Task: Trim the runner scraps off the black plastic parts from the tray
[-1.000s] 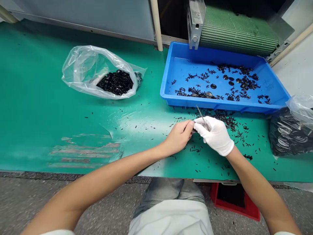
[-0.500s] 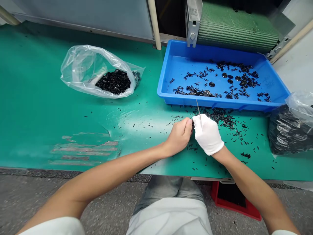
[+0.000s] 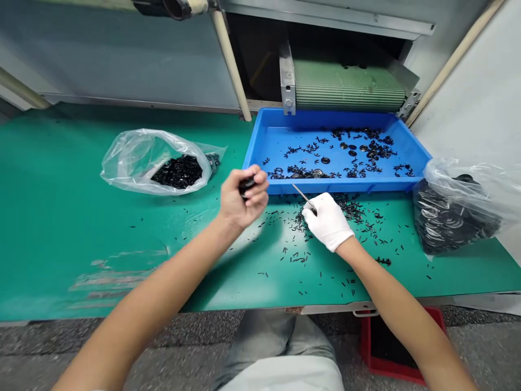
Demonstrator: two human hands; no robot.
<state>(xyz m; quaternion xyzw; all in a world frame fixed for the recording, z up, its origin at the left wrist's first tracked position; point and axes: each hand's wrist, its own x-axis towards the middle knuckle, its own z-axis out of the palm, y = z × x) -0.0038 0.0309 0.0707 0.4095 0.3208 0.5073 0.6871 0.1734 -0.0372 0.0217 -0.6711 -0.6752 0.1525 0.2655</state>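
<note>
My bare left hand (image 3: 240, 202) is closed, palm turned up, around some shiny black round parts (image 3: 246, 186). It is raised over the table in front of the tray's left corner. My right hand (image 3: 329, 224), in a white glove, grips a thin metal blade-like tool (image 3: 302, 193) whose tip points up and left toward the tray. Under and around the gloved hand lie many small black sticks (image 3: 354, 210). Just beyond is a blue tray (image 3: 337, 187) with black discs and small branched black scraps inside.
A clear plastic bag (image 3: 122, 176) of small black parts lies open on the left of the green table (image 3: 61, 239). Another bag (image 3: 451, 217) with black discs stands at the right. A green conveyor belt (image 3: 350, 81) ends above the tray. Below the table edge is a red bin (image 3: 368, 353).
My left hand has moved left and up, away from my right hand, and turned so the black parts show. My gloved hand stays near the sticks. The view has tilted upward.
</note>
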